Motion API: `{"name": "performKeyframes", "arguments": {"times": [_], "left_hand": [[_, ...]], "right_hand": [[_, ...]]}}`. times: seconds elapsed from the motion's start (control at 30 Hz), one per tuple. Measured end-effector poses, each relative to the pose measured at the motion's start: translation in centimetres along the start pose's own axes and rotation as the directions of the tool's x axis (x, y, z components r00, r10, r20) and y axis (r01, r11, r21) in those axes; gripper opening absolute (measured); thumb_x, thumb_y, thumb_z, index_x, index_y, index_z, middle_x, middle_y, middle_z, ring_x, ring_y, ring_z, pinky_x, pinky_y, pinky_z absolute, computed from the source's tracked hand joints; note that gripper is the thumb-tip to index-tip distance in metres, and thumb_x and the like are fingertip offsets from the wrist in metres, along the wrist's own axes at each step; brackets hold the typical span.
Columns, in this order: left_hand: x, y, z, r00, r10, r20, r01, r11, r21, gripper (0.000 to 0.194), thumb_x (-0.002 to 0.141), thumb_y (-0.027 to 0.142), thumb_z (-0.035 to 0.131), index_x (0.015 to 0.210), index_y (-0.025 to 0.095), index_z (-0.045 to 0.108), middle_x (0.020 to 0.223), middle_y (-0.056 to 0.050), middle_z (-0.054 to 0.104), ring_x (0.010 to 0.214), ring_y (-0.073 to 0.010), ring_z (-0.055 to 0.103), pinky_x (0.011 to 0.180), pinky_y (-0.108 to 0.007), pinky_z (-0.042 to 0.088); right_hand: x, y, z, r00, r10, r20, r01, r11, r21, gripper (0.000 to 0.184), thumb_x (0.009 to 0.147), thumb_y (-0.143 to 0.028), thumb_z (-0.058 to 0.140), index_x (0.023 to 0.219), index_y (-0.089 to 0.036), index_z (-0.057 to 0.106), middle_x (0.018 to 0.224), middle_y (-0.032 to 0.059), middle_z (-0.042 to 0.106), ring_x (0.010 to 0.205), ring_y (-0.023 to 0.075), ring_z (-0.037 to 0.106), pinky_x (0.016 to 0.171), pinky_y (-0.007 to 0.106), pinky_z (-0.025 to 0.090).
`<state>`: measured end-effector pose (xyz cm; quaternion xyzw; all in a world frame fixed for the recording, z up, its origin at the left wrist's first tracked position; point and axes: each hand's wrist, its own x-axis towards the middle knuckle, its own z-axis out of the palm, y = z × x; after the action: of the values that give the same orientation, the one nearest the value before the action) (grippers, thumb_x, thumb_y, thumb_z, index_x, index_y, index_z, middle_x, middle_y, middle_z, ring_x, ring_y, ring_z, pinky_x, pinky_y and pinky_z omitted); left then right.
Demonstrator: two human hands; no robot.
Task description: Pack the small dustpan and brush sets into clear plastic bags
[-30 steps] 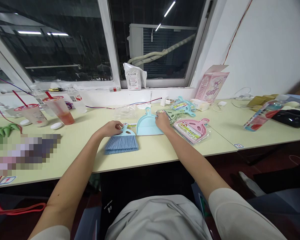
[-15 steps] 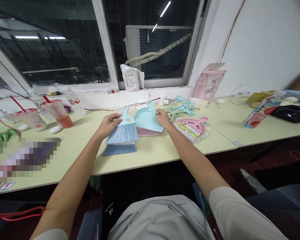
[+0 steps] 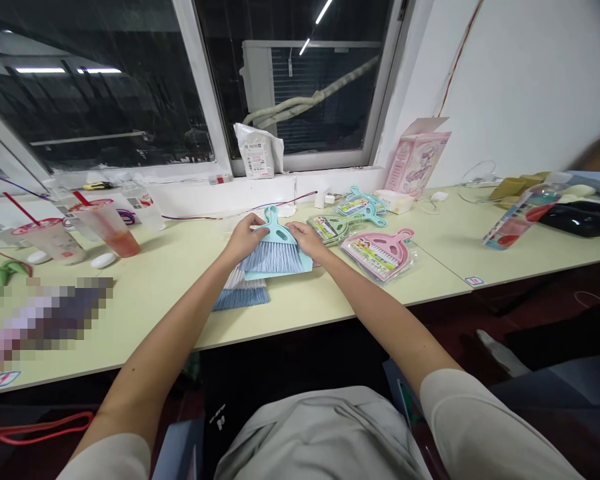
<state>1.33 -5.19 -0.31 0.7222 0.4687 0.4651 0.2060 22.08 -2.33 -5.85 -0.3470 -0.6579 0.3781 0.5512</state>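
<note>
A light-blue hand brush (image 3: 274,256) with blue bristles is gripped at its left shoulder by my left hand (image 3: 245,239). It lies over a light-blue dustpan (image 3: 307,264), which mostly hides behind it. My right hand (image 3: 306,240) pinches the dustpan's right edge, close to the brush. Both are held above the table. Below them and to the left, more brushes (image 3: 243,297) with white and blue bristles rest on the table, partly covered by my left hand and the brush.
Packaged sets in pink (image 3: 380,253), green (image 3: 330,227) and blue (image 3: 363,205) lie to the right. Drink cups (image 3: 113,230) stand at left, a bottle (image 3: 523,217) at right. A pink box (image 3: 417,160) stands by the wall. The table's front edge (image 3: 280,330) is near me.
My left hand has brought the brush rightward onto the front of the dustpan. My right hand and the dustpan have shifted slightly left. The brushes on the table are now more exposed.
</note>
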Motion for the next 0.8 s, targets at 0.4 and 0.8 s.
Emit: {"name": "performKeyframes", "arguments": {"times": [0.4, 0.8], "left_hand": [[-2.9, 0.5, 0.3, 0.867, -0.370, 0.334, 0.487, 0.771, -0.410, 0.041, 0.060, 0.037, 0.088, 0.091, 0.017, 0.071, 0.080, -0.004, 0.071, 0.073, -0.0217, 0.066, 0.067, -0.032, 0.050], [-3.3, 0.3, 0.9, 0.957, -0.187, 0.221, 0.234, 0.950, -0.208, 0.021, 0.074, 0.040, 0.074, 0.072, 0.019, 0.068, 0.066, -0.002, 0.062, 0.069, -0.0218, 0.060, 0.060, -0.032, 0.043]], "right_hand": [[-1.3, -1.6, -0.3, 0.884, 0.305, 0.354, -0.381, 0.909, 0.167, 0.033, 0.071, -0.044, 0.088, 0.081, -0.017, 0.073, 0.077, 0.0007, 0.069, 0.073, 0.0178, 0.062, 0.068, 0.027, 0.047], [-2.1, -3.1, 0.6, 0.919, 0.321, 0.228, -0.340, 0.939, 0.050, 0.028, 0.074, -0.043, 0.084, 0.070, -0.020, 0.069, 0.059, -0.0036, 0.059, 0.074, 0.0210, 0.063, 0.071, 0.030, 0.047]]}}
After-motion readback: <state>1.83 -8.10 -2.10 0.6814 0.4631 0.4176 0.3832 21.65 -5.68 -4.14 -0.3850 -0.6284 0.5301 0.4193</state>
